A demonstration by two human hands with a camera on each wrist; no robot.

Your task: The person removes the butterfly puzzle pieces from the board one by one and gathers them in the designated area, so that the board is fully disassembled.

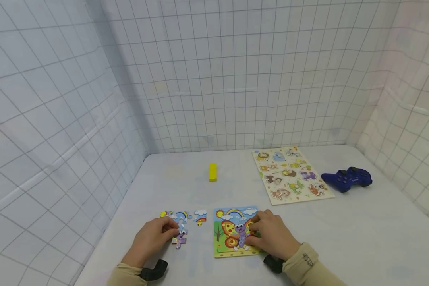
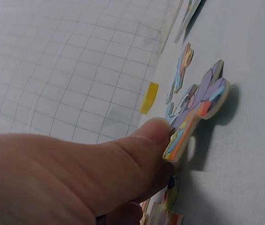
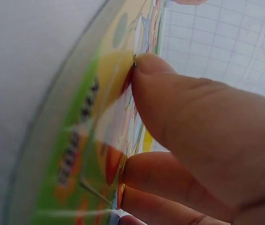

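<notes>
My left hand [image 1: 151, 237] pinches a jigsaw piece [image 2: 200, 101] with a purple butterfly body on it, tilted up off the table in the left wrist view. Around it lie rainbow-and-sky jigsaw pieces [image 1: 180, 215], partly hidden by the hand. A separate piece with cloud and orange wing [image 1: 200, 217] lies just right of them. My right hand [image 1: 274, 233] rests its thumb and fingertips, spread apart, on the right side of a square butterfly puzzle board [image 1: 219, 254]. The hand covers part of the printed right wing.
A yellow block [image 1: 213, 172] stands toward the back of the white table [image 1: 186, 178]. At the back right lies a board of animal pictures [image 1: 286, 173], with a blue game controller [image 1: 347, 178] beside it. Grid-patterned white walls [image 1: 236, 79] border the table.
</notes>
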